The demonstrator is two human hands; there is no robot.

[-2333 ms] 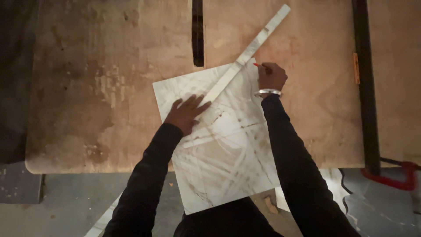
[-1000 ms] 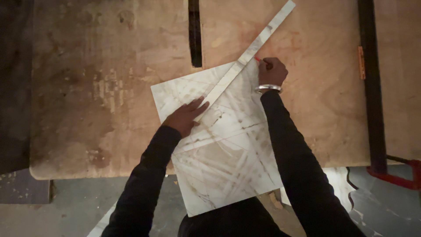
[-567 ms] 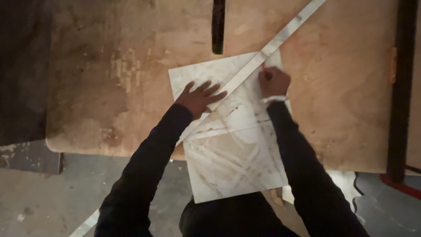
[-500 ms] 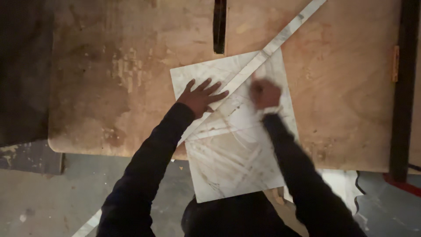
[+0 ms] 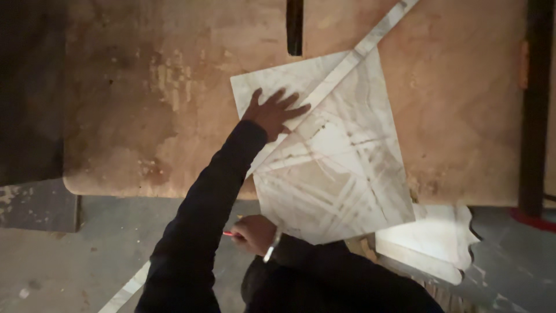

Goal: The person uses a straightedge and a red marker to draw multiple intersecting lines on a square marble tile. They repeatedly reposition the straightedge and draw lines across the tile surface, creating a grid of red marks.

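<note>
A square pale marble-patterned tile [image 5: 336, 162] lies turned cornerwise on a worn wooden table [image 5: 145, 98], its near corner hanging over the table's front edge. A long pale strip [image 5: 359, 55] lies diagonally across the tile toward the far right. My left hand [image 5: 275, 113] rests flat on the tile and strip with fingers spread. My right hand [image 5: 252, 235] is drawn back near my body, below the table edge, closed around a red pencil [image 5: 227, 234]. A metal bangle [image 5: 271, 248] sits on that wrist.
A dark slot [image 5: 294, 26] runs into the table's far side. A dark rail [image 5: 536, 104] stands along the right edge. Broken pale tile pieces [image 5: 434, 237] lie on the grey floor at lower right, and another pale strip [image 5: 124, 293] lies at lower left.
My right hand has left the strip's far end and pulled back toward my body with the pencil. My left hand has stayed pressed on the tile. The view has shifted left.
</note>
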